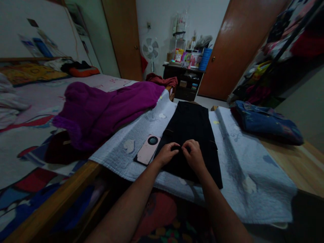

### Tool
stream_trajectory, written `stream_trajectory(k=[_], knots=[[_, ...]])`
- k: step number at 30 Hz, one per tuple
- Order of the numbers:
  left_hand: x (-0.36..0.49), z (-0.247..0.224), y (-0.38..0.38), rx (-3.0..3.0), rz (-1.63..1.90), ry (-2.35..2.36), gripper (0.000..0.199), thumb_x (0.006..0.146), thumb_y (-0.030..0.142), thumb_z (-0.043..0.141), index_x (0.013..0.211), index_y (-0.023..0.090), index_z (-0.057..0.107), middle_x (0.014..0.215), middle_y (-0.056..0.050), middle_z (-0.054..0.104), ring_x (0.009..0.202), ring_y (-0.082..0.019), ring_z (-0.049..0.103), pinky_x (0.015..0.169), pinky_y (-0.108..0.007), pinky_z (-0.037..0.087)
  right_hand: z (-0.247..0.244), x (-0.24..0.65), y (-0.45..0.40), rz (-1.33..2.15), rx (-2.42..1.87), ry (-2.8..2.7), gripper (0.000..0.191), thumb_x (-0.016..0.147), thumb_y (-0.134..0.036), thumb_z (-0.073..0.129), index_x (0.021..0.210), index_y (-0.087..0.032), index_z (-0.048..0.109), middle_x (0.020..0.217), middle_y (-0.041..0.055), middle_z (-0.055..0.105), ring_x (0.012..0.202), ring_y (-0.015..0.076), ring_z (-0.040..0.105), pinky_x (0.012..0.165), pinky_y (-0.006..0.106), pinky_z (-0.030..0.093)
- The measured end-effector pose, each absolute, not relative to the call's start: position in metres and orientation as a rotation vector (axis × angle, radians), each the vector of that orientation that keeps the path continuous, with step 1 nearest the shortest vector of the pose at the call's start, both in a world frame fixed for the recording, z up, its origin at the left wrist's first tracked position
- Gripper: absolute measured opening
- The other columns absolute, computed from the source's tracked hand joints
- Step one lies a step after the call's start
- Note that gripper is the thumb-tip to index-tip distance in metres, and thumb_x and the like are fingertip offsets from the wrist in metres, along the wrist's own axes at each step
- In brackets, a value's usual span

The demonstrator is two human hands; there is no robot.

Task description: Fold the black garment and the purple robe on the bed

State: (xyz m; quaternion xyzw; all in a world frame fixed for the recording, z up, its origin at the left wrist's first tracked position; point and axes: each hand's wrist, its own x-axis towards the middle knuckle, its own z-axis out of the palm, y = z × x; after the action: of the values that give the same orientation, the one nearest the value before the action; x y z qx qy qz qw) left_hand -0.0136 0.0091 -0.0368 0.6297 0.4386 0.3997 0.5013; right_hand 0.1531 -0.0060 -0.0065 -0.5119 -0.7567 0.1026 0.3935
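Note:
A black garment [191, 123] lies flat and lengthwise on a pale patterned cloth, with what look like flaps at its two sides. Over its middle, the fingers of my left hand [167, 154] are pinched together at the dark fabric. Close beside them, my right hand [192, 153] is closed in a similar pinch, fingertips almost meeting those of the left. What exactly lies between the fingertips is hard to see against the black. A pink phone [149, 150] with a round camera ring rests face down just left of the garment.
The pale cloth [240, 162] covers a board beside the bed. A purple garment [106, 104] is heaped on the left, partly over the bed. Folded blue jeans [265, 121] sit at the right. A wooden bed rail [60, 199] runs along the lower left.

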Motion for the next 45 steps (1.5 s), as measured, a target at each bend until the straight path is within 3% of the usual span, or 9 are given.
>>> stream_trajectory(k=[7, 13, 17, 23, 28, 34, 38, 45], knots=[[-0.012, -0.035, 0.011, 1.551, 0.951, 1.024, 0.028, 0.080, 0.022, 0.060, 0.105, 0.017, 0.070, 0.106, -0.005, 0.071, 0.100, -0.021, 0.063, 0.094, -0.033, 0.044, -0.019, 0.146, -0.003, 0.040, -1.448, -2.017, 0.005, 0.083, -0.019, 0.059, 0.086, -0.021, 0.062, 0.096, 0.0070, 0.061, 0.097, 0.0249, 0.049, 0.090, 0.040, 0.037], [-0.014, -0.034, 0.011, 1.585, 0.930, 1.032, 0.025, 0.080, 0.022, 0.059, 0.102, 0.017, 0.071, 0.105, -0.005, 0.071, 0.101, -0.020, 0.062, 0.096, -0.032, 0.043, -0.017, 0.143, 0.001, 0.009, -1.444, -2.091, 0.010, 0.087, -0.017, 0.052, 0.083, -0.020, 0.061, 0.092, 0.0070, 0.061, 0.096, 0.0245, 0.048, 0.090, 0.040, 0.035], [-0.012, -0.032, 0.010, 1.544, 0.926, 1.055, 0.025, 0.080, 0.021, 0.058, 0.102, 0.016, 0.070, 0.103, -0.005, 0.071, 0.099, -0.020, 0.063, 0.094, -0.033, 0.045, -0.018, 0.148, 0.005, 0.227, -1.402, -1.982, 0.013, 0.087, -0.019, 0.045, 0.079, -0.020, 0.055, 0.085, 0.0066, 0.057, 0.087, 0.0224, 0.048, 0.083, 0.037, 0.037], [-0.012, -0.033, 0.009, 1.501, 0.920, 1.087, 0.025, 0.080, 0.022, 0.059, 0.103, 0.017, 0.069, 0.100, -0.004, 0.071, 0.097, -0.020, 0.063, 0.091, -0.033, 0.047, -0.011, 0.167, 0.006, 0.749, -1.383, -1.559, 0.021, 0.091, -0.038, 0.041, 0.082, -0.021, 0.052, 0.078, -0.0007, 0.051, 0.074, 0.0162, 0.048, 0.069, 0.027, 0.038], [-0.012, -0.034, 0.010, 1.486, 0.927, 1.097, 0.025, 0.080, 0.024, 0.060, 0.102, 0.017, 0.069, 0.100, -0.004, 0.070, 0.096, -0.020, 0.063, 0.090, -0.032, 0.047, -0.004, 0.172, 0.005, 0.848, -1.410, -1.529, 0.027, 0.092, -0.043, 0.040, 0.079, -0.022, 0.051, 0.074, -0.0027, 0.050, 0.071, 0.0155, 0.047, 0.066, 0.026, 0.037], [-0.012, -0.033, 0.009, 1.497, 0.915, 1.120, 0.028, 0.080, 0.028, 0.061, 0.106, 0.017, 0.067, 0.096, -0.003, 0.070, 0.090, -0.019, 0.063, 0.083, -0.031, 0.048, 0.000, 0.160, 0.001, 0.541, -1.325, -1.845, 0.018, 0.090, -0.031, 0.045, 0.077, -0.021, 0.053, 0.082, 0.0027, 0.055, 0.083, 0.0189, 0.051, 0.078, 0.032, 0.040], [-0.011, -0.033, 0.009, 1.506, 0.951, 1.119, 0.027, 0.080, 0.027, 0.062, 0.103, 0.016, 0.068, 0.099, -0.004, 0.070, 0.095, -0.020, 0.063, 0.087, -0.031, 0.047, -0.004, 0.151, -0.003, 0.230, -1.350, -2.030, 0.011, 0.087, -0.022, 0.052, 0.080, -0.021, 0.060, 0.091, 0.0061, 0.060, 0.094, 0.0226, 0.050, 0.087, 0.037, 0.038], [-0.009, -0.032, 0.009, 1.515, 0.967, 1.068, 0.024, 0.079, 0.021, 0.059, 0.100, 0.015, 0.069, 0.098, -0.005, 0.071, 0.095, -0.020, 0.063, 0.089, -0.031, 0.046, -0.011, 0.142, -0.003, -0.076, -1.449, -2.083, 0.008, 0.083, -0.018, 0.058, 0.080, -0.021, 0.065, 0.093, 0.0067, 0.063, 0.096, 0.0247, 0.050, 0.092, 0.041, 0.036]])
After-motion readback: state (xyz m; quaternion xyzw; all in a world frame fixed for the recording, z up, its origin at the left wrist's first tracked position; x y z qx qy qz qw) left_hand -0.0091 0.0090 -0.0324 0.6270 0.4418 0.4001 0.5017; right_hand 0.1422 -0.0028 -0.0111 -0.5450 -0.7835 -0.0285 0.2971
